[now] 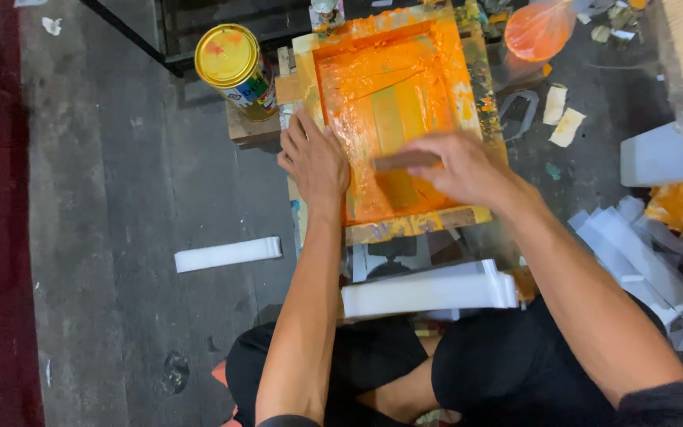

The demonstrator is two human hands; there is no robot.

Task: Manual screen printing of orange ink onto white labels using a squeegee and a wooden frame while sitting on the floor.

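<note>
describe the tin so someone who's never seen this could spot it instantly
Start at the big orange-smeared printing frame under both hands. Just off its upper left corner, on a small wooden block, lies the tin. It is the only round metal thing there: shiny gold lid dabbed with orange, colourful printed side, unlike the flat white strips on the floor.

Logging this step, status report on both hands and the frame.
Left hand flat on orange screen frame. Right hand gripping squeegee. Nothing blocking.

- Right hand (460, 168) motion-blurred; I can't read its grip on the dark squeegee (406, 161).
- Orange bag (539, 30) cut by top edge.
- Screen frame (405, 225) underside hidden.
</note>
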